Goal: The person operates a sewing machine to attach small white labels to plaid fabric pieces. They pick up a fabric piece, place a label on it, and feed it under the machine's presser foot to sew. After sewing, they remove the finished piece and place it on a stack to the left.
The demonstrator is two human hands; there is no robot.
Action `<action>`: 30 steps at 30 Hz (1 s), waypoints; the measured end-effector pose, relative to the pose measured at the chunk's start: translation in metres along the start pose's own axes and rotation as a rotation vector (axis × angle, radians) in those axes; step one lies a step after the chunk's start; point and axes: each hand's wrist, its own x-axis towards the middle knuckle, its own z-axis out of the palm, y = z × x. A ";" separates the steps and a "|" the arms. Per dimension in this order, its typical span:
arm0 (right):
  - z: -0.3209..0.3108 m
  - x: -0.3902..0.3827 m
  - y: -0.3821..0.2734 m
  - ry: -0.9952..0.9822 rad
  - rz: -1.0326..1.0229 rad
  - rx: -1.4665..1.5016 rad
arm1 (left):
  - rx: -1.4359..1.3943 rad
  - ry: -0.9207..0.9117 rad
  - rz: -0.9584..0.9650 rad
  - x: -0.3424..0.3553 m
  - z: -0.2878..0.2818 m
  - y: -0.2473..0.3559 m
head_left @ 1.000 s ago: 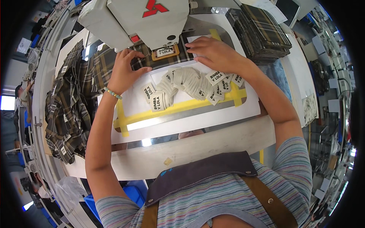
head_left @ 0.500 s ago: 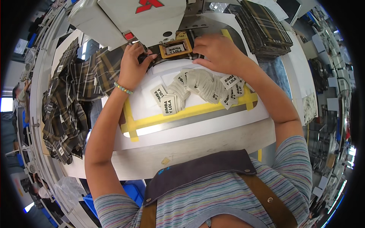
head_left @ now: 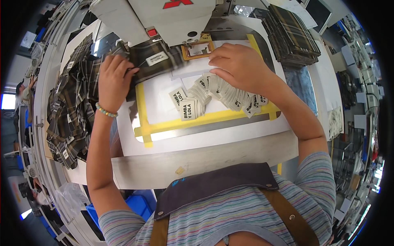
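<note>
My left hand (head_left: 113, 80) is closed on the edge of a brown plaid fabric piece (head_left: 144, 73), left of the sewing machine head (head_left: 152, 20). A white label (head_left: 157, 58) lies on that piece, which is blurred at its right end. Beside it, under the machine, sits an orange clamp frame (head_left: 184, 52) with pale backing visible through its opening. Just right of the frame hovers my right hand (head_left: 246, 67), thumb and fingers apart, with nothing visible in it. Below that hand, loose white labels (head_left: 234, 98) spread over the white work plate.
A heap of plaid pieces (head_left: 67, 123) with labels hangs at the left. Folded plaid pieces (head_left: 291, 35) are stacked at the back right. Yellow tape (head_left: 164, 130) borders the plate. A blue bin (head_left: 139, 207) stands below the table edge.
My left hand has drawn the plaid piece leftward out of the orange frame, showing its label. My right hand has come off the frame's right side and shifted slightly right and down.
</note>
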 end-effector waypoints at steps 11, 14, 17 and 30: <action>-0.027 -0.029 0.019 -0.003 0.195 0.049 | -0.064 0.027 -0.407 -0.050 -0.040 -0.055; -0.033 -0.033 0.018 0.001 0.196 0.025 | -0.150 0.125 -0.273 -0.016 -0.020 -0.030; -0.033 -0.027 0.010 -0.026 0.159 0.075 | 0.093 -0.102 -0.082 -0.005 0.021 -0.007; -0.032 -0.031 0.015 -0.094 0.172 0.140 | 0.307 -0.297 -0.346 -0.101 0.032 -0.097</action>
